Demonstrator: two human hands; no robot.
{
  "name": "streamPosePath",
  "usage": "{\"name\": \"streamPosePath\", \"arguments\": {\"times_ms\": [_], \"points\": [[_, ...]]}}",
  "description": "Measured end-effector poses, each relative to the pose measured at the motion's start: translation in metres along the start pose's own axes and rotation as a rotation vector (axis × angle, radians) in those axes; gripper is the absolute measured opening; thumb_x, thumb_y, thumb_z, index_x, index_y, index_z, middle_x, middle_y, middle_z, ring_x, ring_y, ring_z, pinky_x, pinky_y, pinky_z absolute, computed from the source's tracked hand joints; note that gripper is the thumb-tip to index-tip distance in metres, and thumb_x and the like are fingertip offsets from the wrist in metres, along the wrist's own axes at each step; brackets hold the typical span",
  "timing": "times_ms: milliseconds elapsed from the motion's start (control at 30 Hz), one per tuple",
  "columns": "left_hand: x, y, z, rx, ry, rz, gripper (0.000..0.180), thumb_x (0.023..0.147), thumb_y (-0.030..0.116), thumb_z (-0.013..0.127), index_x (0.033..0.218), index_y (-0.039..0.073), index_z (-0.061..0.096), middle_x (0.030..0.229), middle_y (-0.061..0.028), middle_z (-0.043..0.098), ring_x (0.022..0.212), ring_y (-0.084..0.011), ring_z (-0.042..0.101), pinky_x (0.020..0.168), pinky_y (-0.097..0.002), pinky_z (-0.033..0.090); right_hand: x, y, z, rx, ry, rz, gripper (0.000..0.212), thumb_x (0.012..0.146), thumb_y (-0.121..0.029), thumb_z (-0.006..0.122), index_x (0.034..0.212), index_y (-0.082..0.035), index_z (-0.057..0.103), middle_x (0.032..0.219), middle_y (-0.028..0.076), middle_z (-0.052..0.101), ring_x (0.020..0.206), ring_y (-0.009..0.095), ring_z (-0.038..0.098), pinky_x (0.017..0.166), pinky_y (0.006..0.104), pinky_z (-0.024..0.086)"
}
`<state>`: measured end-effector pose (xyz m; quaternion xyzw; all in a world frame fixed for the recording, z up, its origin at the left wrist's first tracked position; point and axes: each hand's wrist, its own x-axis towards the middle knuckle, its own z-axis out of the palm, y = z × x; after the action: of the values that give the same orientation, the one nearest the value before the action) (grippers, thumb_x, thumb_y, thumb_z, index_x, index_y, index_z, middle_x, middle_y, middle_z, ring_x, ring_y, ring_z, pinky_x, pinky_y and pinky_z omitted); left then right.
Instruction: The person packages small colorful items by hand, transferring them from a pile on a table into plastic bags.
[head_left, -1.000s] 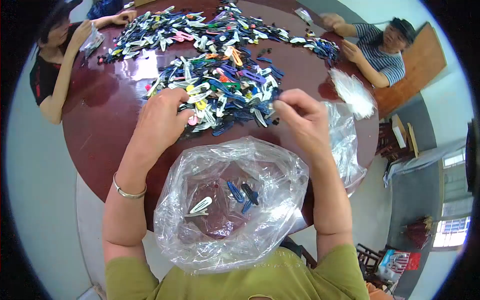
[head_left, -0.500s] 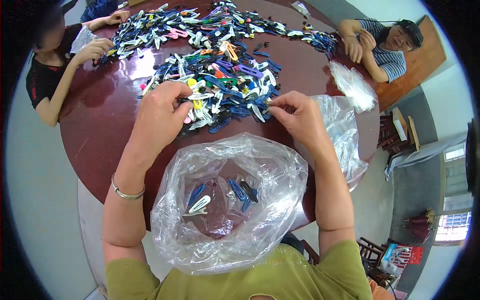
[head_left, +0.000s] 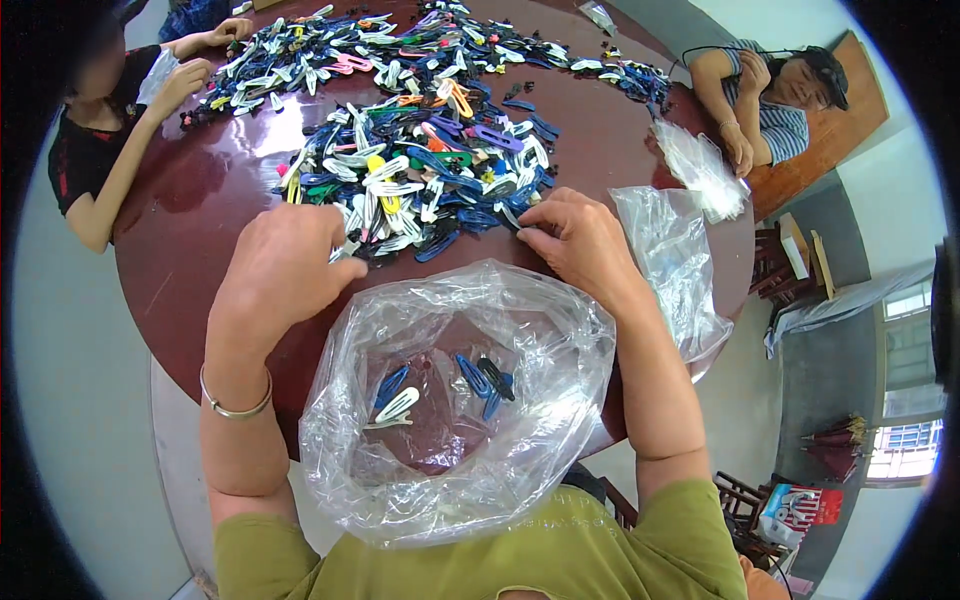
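Maroon table (head_left: 190,290), mostly white and blue clip pile (head_left: 430,185), olive shirt (head_left: 420,570), striped sleeve (head_left: 788,137).

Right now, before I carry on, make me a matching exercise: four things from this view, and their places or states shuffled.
1. right hand
2. clear bag
3. purple hair clip
4. silver bracelet

A. around the left wrist
B. lying on the nearest clip pile
C. at that pile's right edge, fingertips close together
D. mouth wide open, a few clips inside

Pairs: 1-C, 2-D, 3-B, 4-A

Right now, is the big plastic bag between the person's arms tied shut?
No: the plastic bag gapes open, with several hair clips visible inside.
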<state>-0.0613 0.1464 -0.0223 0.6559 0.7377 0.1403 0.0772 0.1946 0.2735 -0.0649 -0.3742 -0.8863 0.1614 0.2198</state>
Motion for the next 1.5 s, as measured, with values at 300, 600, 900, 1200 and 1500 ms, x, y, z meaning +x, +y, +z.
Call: {"name": "streamPosePath", "arguments": {"times_ms": [300,600,900,1200,1500], "points": [[0.003,0.004,0.002,0.17,-0.244,-0.047,0.021,0.067,0.017,0.072,0.075,-0.002,0.064,0.077,-0.0209,0.063,0.079,-0.0367,0.063,0.072,-0.0431,0.05,0.001,0.0,0.003,0.028,0.048,0.012,0.012,0.074,-0.007,0.066,0.083,-0.001,0.067,0.08,0.012,0.062,0.072,0.024,0.062,0.066,0.032,0.048],[0.004,0.001,0.017,0.148,-0.058,0.064,0.01,0.07,0.008,0.06,0.071,-0.002,0.057,0.071,-0.0227,0.06,0.072,-0.0395,0.06,0.065,-0.0472,0.047,0.002,0.011,0.005,0.525,0.028,0.314,0.01,0.085,-0.009,0.062,0.088,0.0,0.062,0.075,-0.001,0.058,0.069,0.005,0.051,0.062,0.0202,0.041],[0.004,0.002,0.018,0.096,-0.031,0.065,0.01,0.071,0.007,0.056,0.072,-0.003,0.054,0.068,-0.0237,0.058,0.071,-0.0415,0.058,0.065,-0.0496,0.045,-0.017,-0.038,-0.043,1.154,0.086,0.17,0.007,0.083,-0.005,0.064,0.088,0.001,0.064,0.081,0.003,0.062,0.071,0.008,0.054,0.062,0.0211,0.043],[0.003,0.004,0.015,0.089,0.002,0.078,0.008,0.073,0.008,0.055,0.074,0.0,0.053,0.067,-0.0211,0.057,0.069,-0.0398,0.057,0.063,-0.0489,0.043,-0.011,-0.011,-0.026,0.218,0.028,0.017,0.018,0.072,-0.006,0.071,0.089,0.0,0.067,0.078,0.006,0.06,0.07,0.015,0.058,0.061,0.0261,0.044],[0.006,0.002,0.014,0.038,0.108,0.083,0.008,0.075,0.009,0.055,0.075,0.001,0.053,0.068,-0.0191,0.058,0.069,-0.0378,0.058,0.062,-0.0468,0.043,-0.008,-0.002,-0.007,-0.13,-0.019,-0.028,0.016,0.073,-0.013,0.069,0.086,-0.004,0.068,0.082,0.011,0.062,0.074,0.029,0.061,0.067,0.0366,0.048]]}}
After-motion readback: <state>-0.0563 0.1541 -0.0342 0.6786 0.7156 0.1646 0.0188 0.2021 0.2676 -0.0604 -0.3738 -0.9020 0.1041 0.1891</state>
